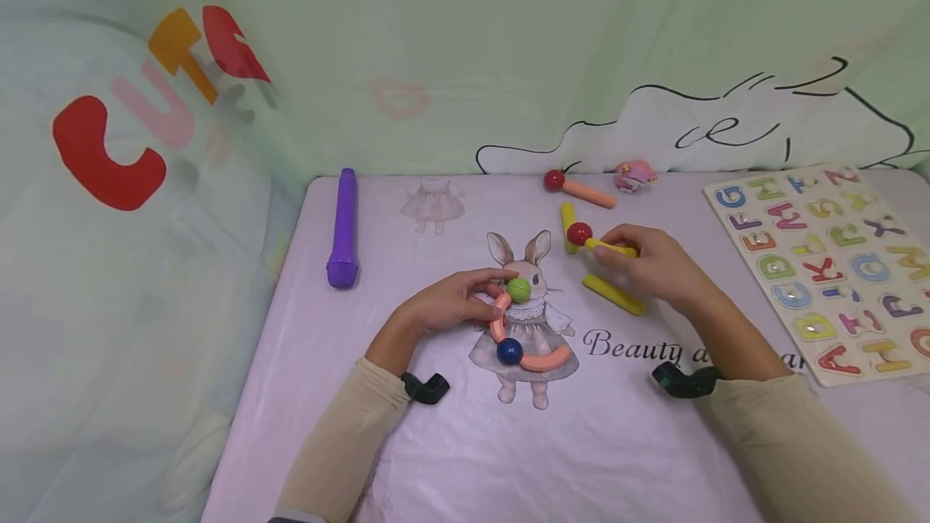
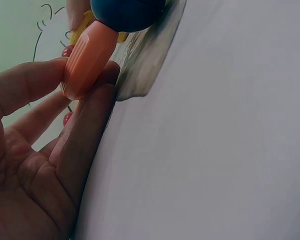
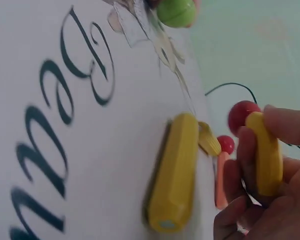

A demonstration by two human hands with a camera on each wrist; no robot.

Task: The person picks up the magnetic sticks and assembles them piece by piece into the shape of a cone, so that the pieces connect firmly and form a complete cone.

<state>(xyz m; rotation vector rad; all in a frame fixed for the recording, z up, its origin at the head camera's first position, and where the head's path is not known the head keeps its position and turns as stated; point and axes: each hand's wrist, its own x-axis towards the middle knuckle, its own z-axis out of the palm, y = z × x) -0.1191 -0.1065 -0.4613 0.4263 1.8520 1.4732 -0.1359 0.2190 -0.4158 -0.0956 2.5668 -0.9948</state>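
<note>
My left hand (image 1: pixel 465 297) pinches an orange curved rod (image 2: pixel 90 57) between thumb and fingers. A green ball (image 1: pixel 519 290) sits at the rod's upper end, by the fingertips. The lower end meets a dark blue ball (image 1: pixel 510 351), from which a second orange curved rod (image 1: pixel 545 359) extends right. Over to the right, my right hand (image 1: pixel 657 265) pinches a yellow rod (image 3: pixel 267 160), with a red ball (image 1: pixel 579 233) at its tip. Below that hand lies another yellow rod (image 1: pixel 613 295). One more yellow rod (image 1: pixel 567 216) lies behind the red ball, partly hidden by it.
At the back lie an orange rod with a red ball (image 1: pixel 555 180) on its end and a small pink toy (image 1: pixel 635 175). A purple microphone-shaped stick (image 1: pixel 345 224) lies far left. An alphabet puzzle board (image 1: pixel 763 301) occupies the right side of the printed cloth.
</note>
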